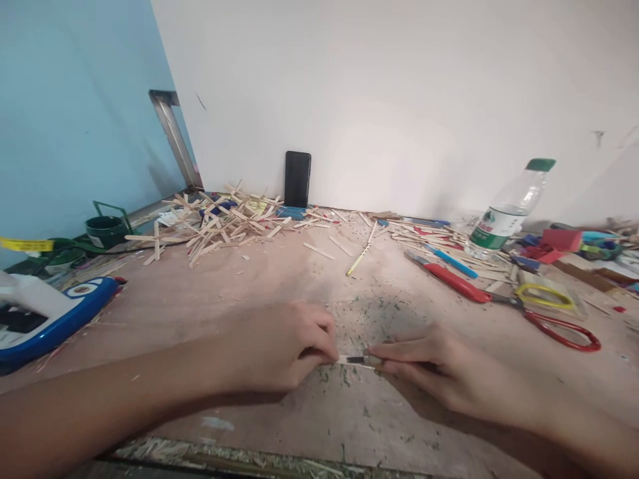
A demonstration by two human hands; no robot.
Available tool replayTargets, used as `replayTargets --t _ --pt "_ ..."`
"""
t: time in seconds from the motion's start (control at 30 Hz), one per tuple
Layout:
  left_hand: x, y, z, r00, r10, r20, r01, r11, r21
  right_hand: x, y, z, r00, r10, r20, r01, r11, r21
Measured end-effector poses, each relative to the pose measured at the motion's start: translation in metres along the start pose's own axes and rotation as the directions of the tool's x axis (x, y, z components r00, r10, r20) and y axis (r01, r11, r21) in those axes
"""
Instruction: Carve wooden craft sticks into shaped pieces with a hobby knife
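Low over the wooden tabletop [259, 426], my left hand [294, 342] is closed in a pinch on the end of a thin pale wooden stick [342, 360]. My right hand [444, 366] grips a small carving knife [373, 360] with a short dark blade and a light handle. The blade points left and lies along the stick, close to my left fingertips. Most of the stick and of the knife's handle is hidden by my fingers. Dark green shavings [367, 326] are scattered around and under both hands.
A heap of wooden craft sticks [234, 223] lies at the back left, near an upright phone [297, 179]. To the right are a red utility knife [456, 281], scissors [564, 326] and a tilted bottle [506, 216]. A blue-and-white appliance [64, 316] stands at the left edge.
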State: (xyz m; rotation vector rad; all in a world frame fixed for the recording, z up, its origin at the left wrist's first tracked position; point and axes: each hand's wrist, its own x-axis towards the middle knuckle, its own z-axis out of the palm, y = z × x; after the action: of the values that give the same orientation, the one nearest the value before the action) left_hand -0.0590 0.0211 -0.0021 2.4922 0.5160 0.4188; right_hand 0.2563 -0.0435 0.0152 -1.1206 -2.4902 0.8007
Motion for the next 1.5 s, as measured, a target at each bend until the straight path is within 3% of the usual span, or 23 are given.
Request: replayTargets --t 0.4,0.63,0.9,1.17,1.5 --pt "0.003 0.003 0.003 0.999 -0.031 -0.017 0.031 0.999 -0.021 0.001 0.010 0.011 1.000 -0.004 0.009 0.004 0.999 0.048" --pt "0.006 0.001 0.004 0.995 -0.096 -0.030 0.095 0.994 -0.051 0.002 -0.002 0.001 1.000 0.019 0.014 -0.019 0.999 0.044" --pt "0.007 -0.001 0.003 0.995 -0.102 -0.002 0.101 0.992 -0.076 0.000 0.009 0.009 0.999 -0.009 -0.031 0.010 0.999 0.037" --pt "0.006 0.000 0.002 0.994 -0.107 0.007 0.108 0.991 -0.082 0.001 0.003 0.002 0.999 -0.027 -0.023 0.029 0.997 0.066" --pt "0.004 0.000 0.001 0.995 -0.098 0.001 0.098 0.990 -0.099 0.002 0.006 0.007 0.999 -0.039 -0.023 0.040 0.999 0.037"
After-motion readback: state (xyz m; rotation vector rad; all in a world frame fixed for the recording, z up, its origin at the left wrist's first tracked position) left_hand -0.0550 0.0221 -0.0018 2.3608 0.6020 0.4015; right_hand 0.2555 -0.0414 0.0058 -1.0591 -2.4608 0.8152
